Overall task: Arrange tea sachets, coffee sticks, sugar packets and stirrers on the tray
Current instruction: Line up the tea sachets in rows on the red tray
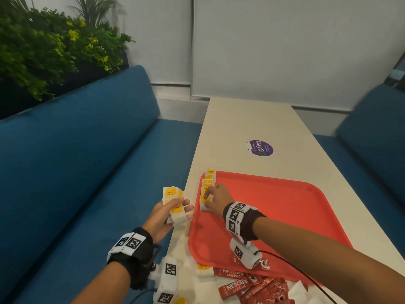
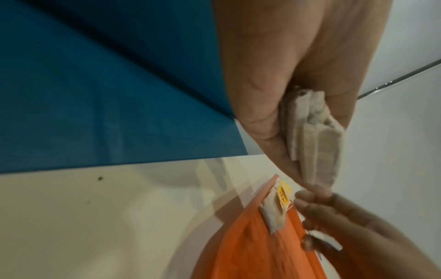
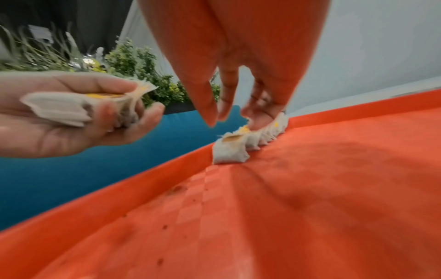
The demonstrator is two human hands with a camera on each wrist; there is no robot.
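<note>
Tea sachets point(image 1: 207, 188) sit in a single row on the red tray point(image 1: 285, 216), the row's long axis hugging the tray's left rim and pointing away from the person. The right hand point(image 1: 215, 197) reaches down with fingers extended, fingertips point(image 3: 259, 120) touching the row. Left hand point(image 1: 163, 213) hovers just off the table point(image 1: 252, 121) edge, fingers curled around a bundle of sachets point(image 1: 173, 202), yellow tags fanning away; coffee sticks point(image 1: 241, 286) lie at the tray's near edge.

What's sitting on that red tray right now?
A row of tea sachets lines the left rim of the red tray. The right hand touches the row and covers part of it; the wrist camera hides the near edge.
</note>
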